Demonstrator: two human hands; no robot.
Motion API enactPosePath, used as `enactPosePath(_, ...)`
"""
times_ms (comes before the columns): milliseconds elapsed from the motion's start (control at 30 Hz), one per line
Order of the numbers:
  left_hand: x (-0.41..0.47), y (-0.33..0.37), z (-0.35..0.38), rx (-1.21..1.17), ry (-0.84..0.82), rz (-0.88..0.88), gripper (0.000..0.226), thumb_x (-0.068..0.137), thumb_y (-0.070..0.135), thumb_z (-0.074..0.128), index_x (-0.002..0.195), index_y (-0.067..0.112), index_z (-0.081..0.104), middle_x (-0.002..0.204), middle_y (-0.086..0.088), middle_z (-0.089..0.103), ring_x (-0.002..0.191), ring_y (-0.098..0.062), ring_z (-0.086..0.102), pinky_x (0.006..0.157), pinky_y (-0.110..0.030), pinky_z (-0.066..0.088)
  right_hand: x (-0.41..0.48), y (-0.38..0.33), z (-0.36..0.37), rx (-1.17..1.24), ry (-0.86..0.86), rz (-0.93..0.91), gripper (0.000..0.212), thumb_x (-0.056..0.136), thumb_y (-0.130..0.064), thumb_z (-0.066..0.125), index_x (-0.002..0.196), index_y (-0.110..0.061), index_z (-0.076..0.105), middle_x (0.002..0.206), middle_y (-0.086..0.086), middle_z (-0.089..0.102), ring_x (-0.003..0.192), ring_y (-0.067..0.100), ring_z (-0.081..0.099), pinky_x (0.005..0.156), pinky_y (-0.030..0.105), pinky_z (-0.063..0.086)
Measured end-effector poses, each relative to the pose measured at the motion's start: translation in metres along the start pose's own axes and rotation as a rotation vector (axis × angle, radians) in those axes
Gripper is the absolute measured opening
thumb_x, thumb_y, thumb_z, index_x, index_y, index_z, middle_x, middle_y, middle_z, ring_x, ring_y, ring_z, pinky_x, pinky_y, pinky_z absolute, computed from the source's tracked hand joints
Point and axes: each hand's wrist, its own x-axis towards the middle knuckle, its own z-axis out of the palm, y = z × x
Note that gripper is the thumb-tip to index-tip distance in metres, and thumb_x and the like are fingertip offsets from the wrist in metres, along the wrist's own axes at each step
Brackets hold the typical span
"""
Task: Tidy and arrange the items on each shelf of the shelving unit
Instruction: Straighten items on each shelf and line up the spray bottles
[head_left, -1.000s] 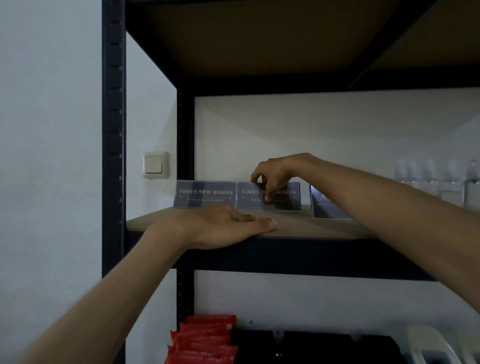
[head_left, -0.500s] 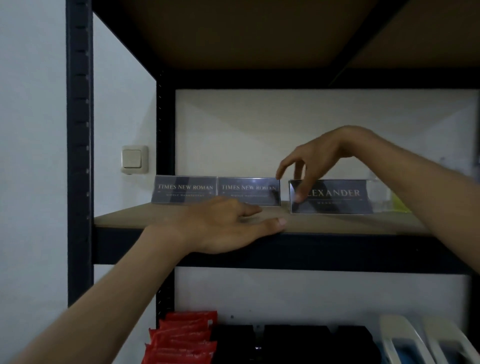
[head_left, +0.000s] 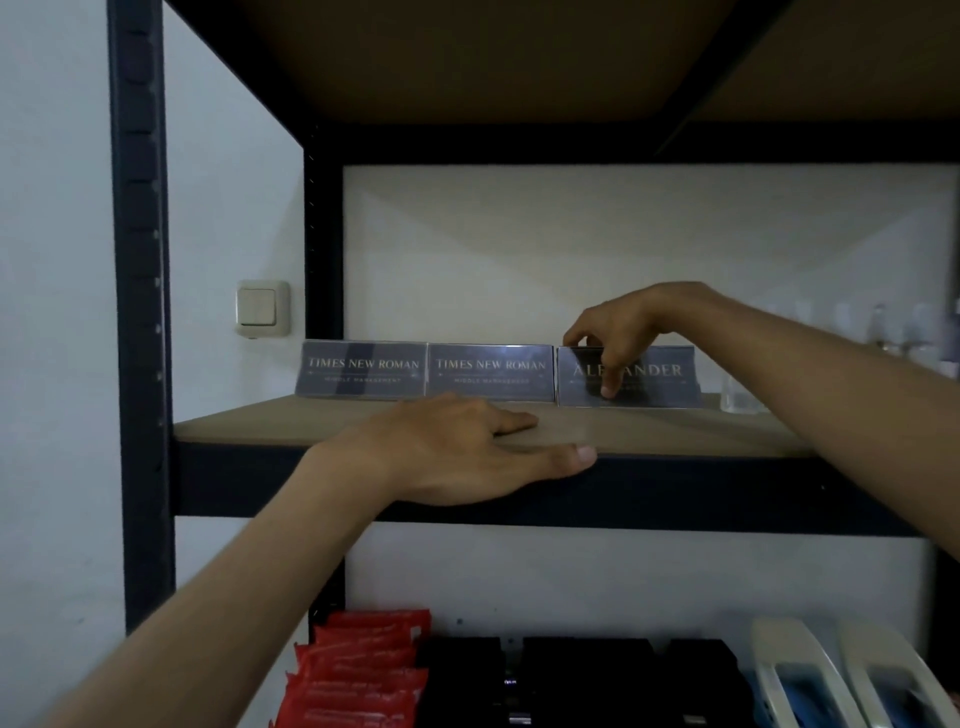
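— Two hands are seen. What is held by the right hand (head_left: 618, 332)?

— The ALEXANDER sign (head_left: 660, 374) is pinched by it. The fingers are curled over the top edge and the thumb is pressed on the front. Some of the letters are hidden by the thumb.

— And the left hand (head_left: 457, 447)?

— Nothing is held by it. It is laid flat on the front of the shelf (head_left: 675, 431), with the fingers straight.

— Where is the sign kept?

— It is stood at the back of the shelf, just beside the middle TIMES NEW ROMAN sign (head_left: 491, 371). The left TIMES NEW ROMAN sign (head_left: 363, 369) comes after that.

— Which way is it turned?

— Its face is turned out to the front, so the name can be read. Its long side is laid from left to right, along the shelf.

— How should the step be done well?

— The sign should be slid softly, not lifted high. Its bottom edge should be lined up with the other two. It should be let go slowly, so it is not tipped over.
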Motion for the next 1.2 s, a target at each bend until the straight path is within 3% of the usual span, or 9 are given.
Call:
enactPosePath(433, -0.001, 0.001, -0.001, 0.022, 0.001, 0.004, 0.102, 0.059, 0.101, 0.031, 0.148, 0.05, 0.034, 0.158, 0.017, 0.032, 0.145, -0.015, 0.031, 0.116, -0.037, 0.025, 0.023, -0.003, 0.003, 0.008, 0.001, 0.053, 0.087, 0.079, -0.016, 0.083, 0.152, -0.018, 0.035, 0.146, 0.009, 0.045, 0.126, 0.03, 0.051, 0.105, 0.044, 0.046)
enactPosePath(533, -0.001, 0.001, -0.001, 0.019, 0.003, 0.006, 0.103, 0.059, 0.101, 0.031, 0.149, 0.049, 0.034, 0.158, 0.017, 0.032, 0.144, -0.015, 0.031, 0.116, -0.036, 0.025, 0.017, -0.001, 0.004, 0.043, 0.032, 0.041, 0.089, 0.078, -0.017, 0.083, 0.151, -0.026, 0.034, 0.144, 0.005, 0.04, 0.126, 0.03, 0.048, 0.104, 0.045, 0.047)
enactPosePath(667, 0.0, 0.003, -0.001, 0.046, -0.016, 0.032, 0.103, 0.062, 0.1, 0.029, 0.151, 0.046, 0.031, 0.159, 0.014, 0.03, 0.144, -0.015, 0.031, 0.115, -0.039, 0.026, -0.011, 0.016, -0.003, 0.169, 0.164, -0.027, 0.073, 0.081, -0.016, 0.08, 0.143, -0.03, 0.044, 0.131, 0.002, 0.053, 0.115, 0.021, 0.053, 0.1, 0.038, 0.046)
enactPosePath(900, 0.009, 0.036, 0.001, -0.01, -0.009, 0.16, 0.099, 0.065, 0.099, 0.026, 0.15, 0.048, 0.031, 0.16, 0.009, 0.031, 0.144, -0.019, 0.032, 0.112, -0.041, 0.03, -0.083, 0.064, -0.022, 0.272, 0.417, -0.004, 0.044, 0.09, -0.019, 0.072, 0.128, -0.037, 0.057, 0.127, -0.001, 0.061, 0.12, 0.019, 0.056, 0.1, 0.037, 0.047)
enactPosePath(1033, 0.021, 0.077, 0.004, -0.05, -0.024, 0.249, 0.093, 0.07, 0.093, 0.029, 0.15, 0.046, 0.033, 0.152, 0.003, 0.043, 0.134, -0.021, 0.044, 0.105, -0.038, 0.038, -0.11, 0.094, -0.025, 0.221, 0.259, 0.125, 0.053, 0.089, -0.023, 0.074, 0.135, -0.039, 0.053, 0.139, 0.001, 0.054, 0.127, 0.021, 0.051, 0.104, 0.037, 0.044)
enactPosePath(1200, 0.037, 0.117, 0.006, -0.093, -0.044, 0.291, 0.091, 0.068, 0.094, 0.032, 0.146, 0.047, 0.04, 0.146, 0.006, 0.049, 0.126, -0.018, 0.049, 0.103, -0.039, 0.043, -0.115, 0.124, -0.014, 0.122, 0.173, 0.135, 0.084, 0.077, -0.033, 0.085, 0.147, -0.042, 0.039, 0.15, -0.003, 0.041, 0.134, 0.021, 0.043, 0.111, 0.039, 0.039)
